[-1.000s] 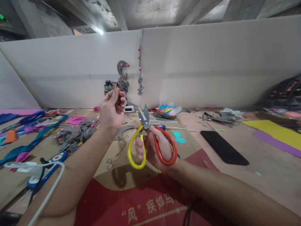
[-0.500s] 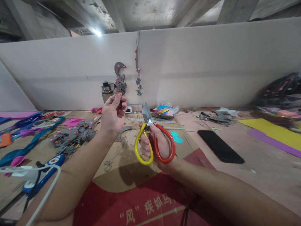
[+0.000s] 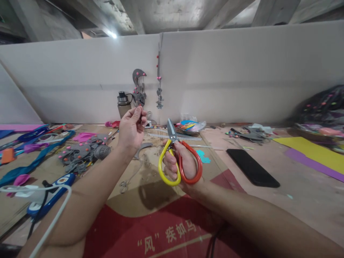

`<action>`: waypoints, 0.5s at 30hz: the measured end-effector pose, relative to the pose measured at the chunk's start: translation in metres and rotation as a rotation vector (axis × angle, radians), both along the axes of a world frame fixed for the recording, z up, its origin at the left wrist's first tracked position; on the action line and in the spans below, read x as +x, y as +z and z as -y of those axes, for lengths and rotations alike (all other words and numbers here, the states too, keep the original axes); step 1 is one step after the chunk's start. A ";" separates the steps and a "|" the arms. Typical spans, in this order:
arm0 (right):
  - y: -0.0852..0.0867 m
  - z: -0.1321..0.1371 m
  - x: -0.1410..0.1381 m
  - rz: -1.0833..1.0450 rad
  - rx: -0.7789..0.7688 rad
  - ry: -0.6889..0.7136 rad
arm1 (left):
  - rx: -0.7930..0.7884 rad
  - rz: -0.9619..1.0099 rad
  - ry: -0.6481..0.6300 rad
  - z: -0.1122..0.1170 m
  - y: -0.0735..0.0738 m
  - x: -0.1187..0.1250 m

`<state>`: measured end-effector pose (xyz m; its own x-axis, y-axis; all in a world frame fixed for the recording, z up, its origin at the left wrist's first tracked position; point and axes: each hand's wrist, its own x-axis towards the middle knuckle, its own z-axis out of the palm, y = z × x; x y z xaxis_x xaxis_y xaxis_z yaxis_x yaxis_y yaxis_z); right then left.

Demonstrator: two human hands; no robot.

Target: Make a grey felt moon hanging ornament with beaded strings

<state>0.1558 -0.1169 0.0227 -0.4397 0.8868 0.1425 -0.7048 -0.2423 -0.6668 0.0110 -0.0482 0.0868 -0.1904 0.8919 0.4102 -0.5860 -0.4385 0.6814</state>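
My right hand (image 3: 185,161) grips a pair of scissors (image 3: 190,175) with one yellow and one red handle, its blades pointing up and away from me. My left hand (image 3: 132,127) is raised to the left of the scissors, thumb and fingertips pinched together. Whatever lies between those fingertips is too small to make out. Just beyond them, a grey crescent-shaped hanging ornament (image 3: 139,75) with pink beads is on the white wall panel. On the cardboard below lie a grey crescent piece (image 3: 143,147) and a loose grey cord (image 3: 131,176).
At left are a pile of grey beaded pieces (image 3: 83,152) and a blue-and-white power strip (image 3: 63,182). A bottle (image 3: 124,107) stands by the wall panel (image 3: 228,71). Another beaded strand (image 3: 159,82) hangs there. To the right lie a black phone (image 3: 252,167) and yellow sheet (image 3: 314,148).
The scissors have turned a little and shifted slightly right, their handles looking closer together. My left hand keeps its pinch with hardly any movement. The view has shifted slightly.
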 end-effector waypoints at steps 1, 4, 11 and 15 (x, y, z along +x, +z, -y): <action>0.000 -0.002 0.000 0.035 -0.006 -0.001 | -0.005 -0.002 0.009 0.000 0.002 -0.001; -0.004 -0.007 0.000 0.358 -0.029 0.051 | -0.021 -0.014 0.070 0.003 0.012 -0.009; -0.015 0.021 -0.003 1.407 0.687 0.092 | 0.163 -0.194 0.218 0.034 0.053 -0.033; -0.013 0.044 -0.021 1.518 0.925 0.178 | 0.303 -0.240 0.216 0.056 0.066 -0.031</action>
